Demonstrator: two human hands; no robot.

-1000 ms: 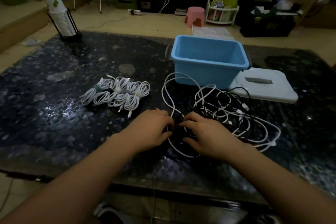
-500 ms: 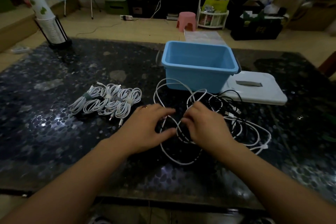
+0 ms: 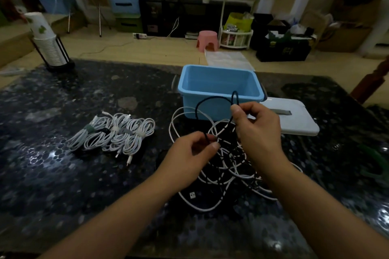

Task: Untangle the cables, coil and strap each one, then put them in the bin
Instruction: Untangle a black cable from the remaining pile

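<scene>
My left hand (image 3: 190, 151) pinches a thin black cable (image 3: 199, 105) between thumb and fingers, low over the tangle. My right hand (image 3: 257, 128) pinches the same black cable higher up, and a small loop of it sticks up above my fingers, in front of the blue bin (image 3: 221, 92). The cable makes an arch from one hand to the other.

Under my hands lies the tangled pile of cables (image 3: 227, 166), white ones and black ones mixed in soft loops, near the front edge of the table (image 3: 52, 174). The table top is dark, shiny and speckled like stone.

The bin is smooth plastic, open on top, and sits just behind the pile toward the far edge. Its flat white lid (image 3: 299, 120) lies beside it on the right. Left of the pile sit the coiled white cables (image 3: 113, 134), each strapped, with bare table all around them. A stack of paper cups (image 3: 48, 42) stands at the far left corner.
</scene>
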